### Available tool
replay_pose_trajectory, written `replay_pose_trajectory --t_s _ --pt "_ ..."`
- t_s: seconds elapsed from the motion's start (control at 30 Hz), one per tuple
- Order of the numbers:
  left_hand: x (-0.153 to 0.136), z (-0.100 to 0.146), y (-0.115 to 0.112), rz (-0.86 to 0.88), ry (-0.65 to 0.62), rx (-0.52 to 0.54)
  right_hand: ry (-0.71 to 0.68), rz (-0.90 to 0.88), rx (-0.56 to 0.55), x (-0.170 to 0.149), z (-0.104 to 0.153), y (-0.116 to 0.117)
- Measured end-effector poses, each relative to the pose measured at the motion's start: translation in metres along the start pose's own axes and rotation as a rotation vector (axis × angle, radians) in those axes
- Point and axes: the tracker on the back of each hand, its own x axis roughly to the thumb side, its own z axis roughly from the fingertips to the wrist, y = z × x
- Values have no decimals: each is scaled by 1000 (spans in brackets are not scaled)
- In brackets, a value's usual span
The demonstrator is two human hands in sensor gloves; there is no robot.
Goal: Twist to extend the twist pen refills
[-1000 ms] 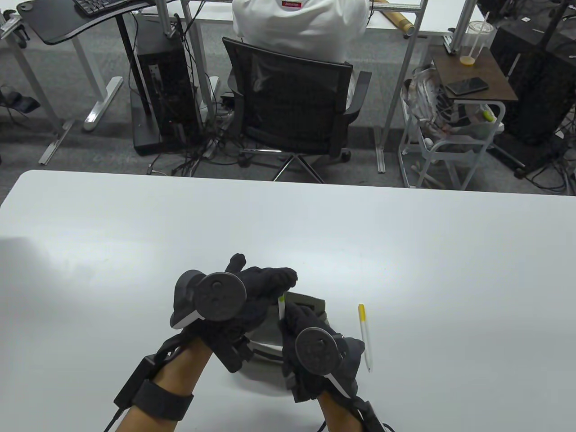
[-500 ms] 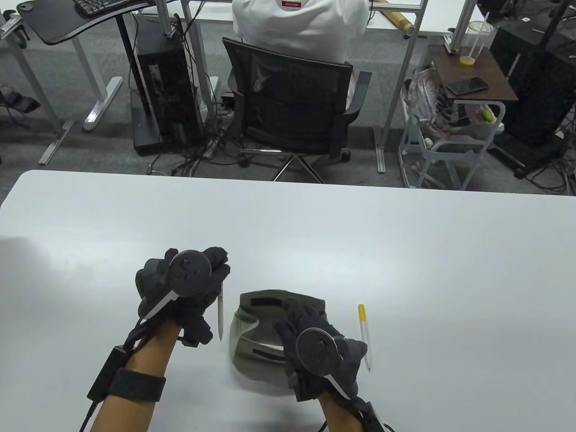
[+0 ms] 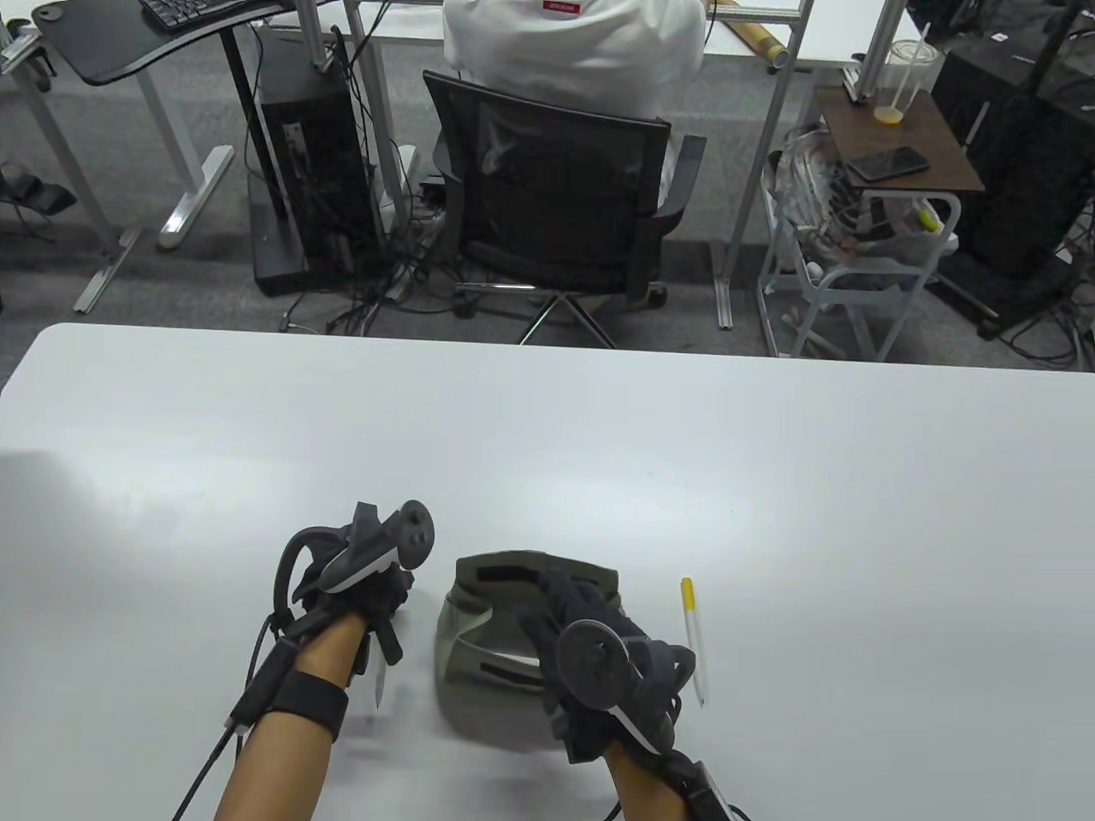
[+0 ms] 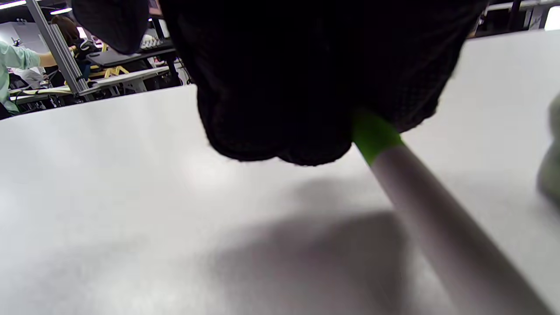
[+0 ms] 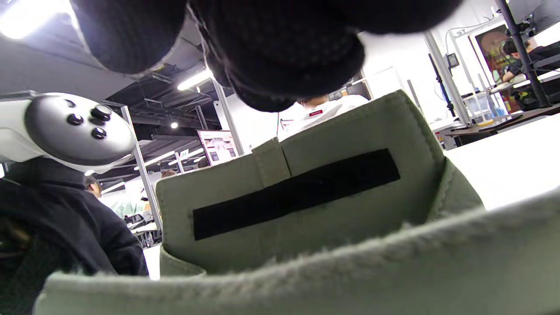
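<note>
White tabletop [image 3: 599, 445] filled the lower half of the table view, with two black-gloved hands entering from the bottom edge. The left hand [image 3: 368, 581] sat left of centre, turned on its side, its tracker [image 3: 389, 543] pointing up and to the right. A white pen [image 3: 377, 680] stuck out below that hand toward the near edge, blurred. Just to its right lay an olive-green fabric pouch [image 3: 479, 633] with black fastening strips. The right hand [image 3: 599, 650] rested over the right side of the pouch, fingers reaching onto it. A second pen, white with a yellow end [image 3: 694, 637], lay on the table just right of that hand, apart from it.

From the left wrist view, the curled gloved fingers [image 4: 306, 87] closed around the pen [image 4: 428, 210], gripping its lime-green end, and the white barrel slanted down to the right above the table.

From the right wrist view, the fingertips [image 5: 280, 52] hung over the pouch's open mouth [image 5: 306, 201]. Whether they pressed or pinched the fabric could not be told. The left hand's tracker showed at the left [image 5: 74, 131].
</note>
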Motion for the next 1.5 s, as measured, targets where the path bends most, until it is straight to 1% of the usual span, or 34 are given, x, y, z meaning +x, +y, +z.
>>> replay_pose_trajectory --t_s 0.13,0.2,0.37,0.47,0.67,0.9,1.03,1.13,1.23,1.33,1.4,1.5 --pt "6 -9 -10 -4 6 -38 -4 16 3 1 0 2" --pt "7 -11 -12 -22 4 -16 0 16 4 1 0 2" --pt "9 -11 -13 -24 9 -1 12 13 6 -1 0 2" --pt "7 -10 -14 5 25 -7 9 19 8 -1 0 1" --pt "9 -7 -15 -31 16 13 2 16 2 0 0 1" --pt "7 -6 -16 -17 16 28 0 15 3 0 0 2" --pt "2 -2 -14 41 24 21 0 14 4 0 -1 2" --pt "-3 6 -4 84 19 32 -2 21 4 0 0 2" --pt "-9 20 15 137 10 138 -3 28 1 0 0 2" --pt "-12 41 39 244 -7 301 1 35 -11 -1 -1 0" --pt "-12 59 55 373 -68 448 10 41 -26 -3 -2 -2" --pt "-8 75 63 471 -168 574 18 46 -37 -4 -2 -3"
